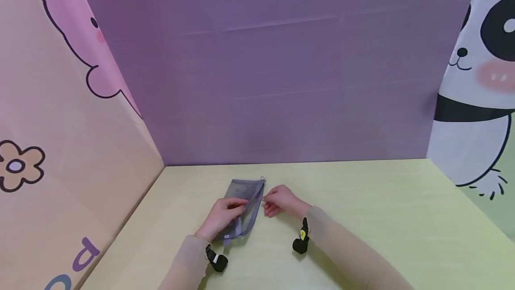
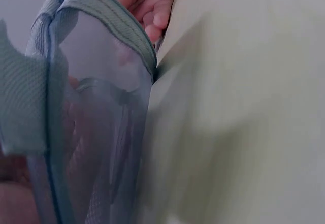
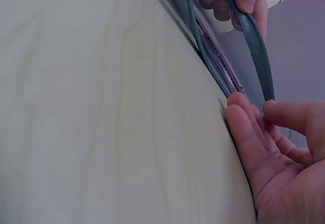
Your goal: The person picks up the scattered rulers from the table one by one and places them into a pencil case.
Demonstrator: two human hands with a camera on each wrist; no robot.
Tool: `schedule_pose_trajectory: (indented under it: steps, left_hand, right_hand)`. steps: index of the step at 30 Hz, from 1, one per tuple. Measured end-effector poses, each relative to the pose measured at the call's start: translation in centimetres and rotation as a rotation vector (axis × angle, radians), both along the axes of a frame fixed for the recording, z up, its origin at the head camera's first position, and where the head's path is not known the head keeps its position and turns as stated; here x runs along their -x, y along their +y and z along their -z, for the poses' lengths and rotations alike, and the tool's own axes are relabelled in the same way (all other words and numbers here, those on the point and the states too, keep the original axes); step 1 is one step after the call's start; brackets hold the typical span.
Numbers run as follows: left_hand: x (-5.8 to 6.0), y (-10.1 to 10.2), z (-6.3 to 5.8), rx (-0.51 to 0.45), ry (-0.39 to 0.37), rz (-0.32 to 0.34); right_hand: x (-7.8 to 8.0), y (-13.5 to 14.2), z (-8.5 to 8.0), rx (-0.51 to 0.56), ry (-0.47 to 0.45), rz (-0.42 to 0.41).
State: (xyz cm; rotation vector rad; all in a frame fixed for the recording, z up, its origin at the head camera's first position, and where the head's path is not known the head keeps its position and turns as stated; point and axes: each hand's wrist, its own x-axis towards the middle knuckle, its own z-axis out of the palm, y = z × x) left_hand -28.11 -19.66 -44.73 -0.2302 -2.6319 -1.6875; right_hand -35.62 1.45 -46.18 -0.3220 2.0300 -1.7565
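Observation:
A see-through zip pouch (image 1: 241, 188) with grey-blue fabric trim stands tilted on the table, its mouth gaping toward the right. My left hand (image 1: 223, 213) grips one side of the mouth, thumb and fingers around the trim. At the far end of the opening, my right hand (image 1: 283, 200) pinches the trim between thumb and finger. The right wrist view shows the trim strip (image 3: 256, 46) running taut between both hands, with the right hand's (image 3: 284, 158) lower fingers along the tabletop. Through the clear wall (image 2: 101, 132) in the left wrist view, fingers show dimly.
The pale wood-grain table (image 1: 362, 218) meets a purple backdrop (image 1: 281, 80) at its rear edge. Printed cloth panels stand on both sides, the right one bearing a panda (image 1: 474, 142). A small metal ring (image 1: 263, 178) sits at the pouch's far corner.

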Motion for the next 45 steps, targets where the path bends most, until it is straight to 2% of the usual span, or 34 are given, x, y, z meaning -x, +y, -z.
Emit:
schedule_pose_trajectory:
  steps: [11,22,28,32,34,37,42,45]
  left_hand:
    - [0.0,0.0,-0.3,0.147,0.088,0.08]
    - [0.2,1.3,-0.6,0.274,0.092,0.152]
    - [0.2,1.5,-0.8,0.343,0.122,0.162]
    - [0.3,1.7,-0.9,0.383,0.096,0.152]
    - [0.3,1.8,-1.1,0.405,0.097,0.155]
    - [0.2,2.4,-2.2,0.425,0.12,0.154]
    - [0.4,4.1,-4.7,0.494,0.2,0.138]
    - [0.6,5.7,-5.7,0.533,0.24,0.127]
  right_hand:
    - [0.1,2.6,0.1,0.025,-0.044,-0.001]
    - [0.1,5.1,0.4,0.054,-0.064,0.001]
    - [0.0,6.4,0.1,0.057,-0.06,0.024]
    - [-0.1,7.4,-0.5,0.028,-0.043,0.035]
    - [0.0,8.1,-0.9,-0.008,-0.011,0.039]
    - [0.2,9.4,-1.7,-0.092,0.08,0.049]
    - [0.3,11.7,-3.2,-0.285,0.335,0.095]
    - [0.2,12.6,-3.6,-0.421,0.498,0.121]
